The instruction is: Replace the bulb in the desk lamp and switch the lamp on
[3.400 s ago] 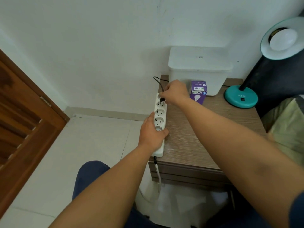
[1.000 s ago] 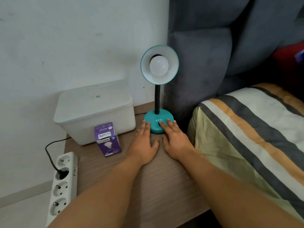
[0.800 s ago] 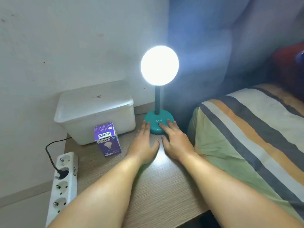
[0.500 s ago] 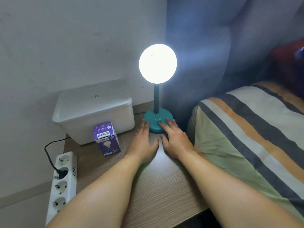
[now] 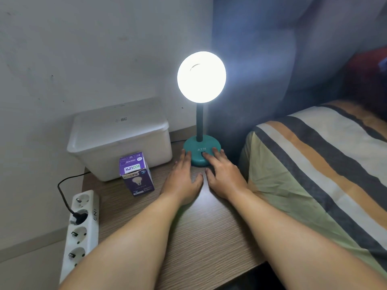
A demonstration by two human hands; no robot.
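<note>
The teal desk lamp stands at the back of the wooden bedside table. Its head glows bright white, so the bulb inside is lost in glare. My left hand lies flat on the table, fingertips touching the left side of the lamp's base. My right hand lies flat too, with a finger on the dark switch at the front of the base. A purple bulb box stands left of my left hand.
A white lidded plastic bin sits at the table's back left. A white power strip lies along the left edge with a black plug in its second socket. A striped bed and grey headboard border the right.
My hands went from the power strip to the lamp's base. The lamp, dark a second ago, came on and stays lit. Both hands have since stayed put.
</note>
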